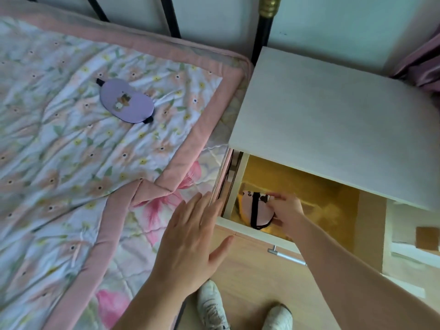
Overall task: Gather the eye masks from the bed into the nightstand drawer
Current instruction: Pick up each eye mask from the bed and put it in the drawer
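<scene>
A purple eye mask (126,101) with a black strap lies on the floral quilt of the bed (71,163), far from both hands. The nightstand drawer (240,184) is pulled open, its bottom yellow-brown. Inside it, at the left end, my right hand (287,214) grips a pink eye mask (256,208) with a black strap, low in the drawer. My left hand (190,241) hovers open with straight fingers over the bed's edge, just left of the drawer's front corner, holding nothing.
The white nightstand top (333,120) overhangs the back of the drawer. A metal handle (285,256) sticks out of the drawer front. A dark bed post (262,32) stands behind. My white shoes (212,306) are on the wooden floor below.
</scene>
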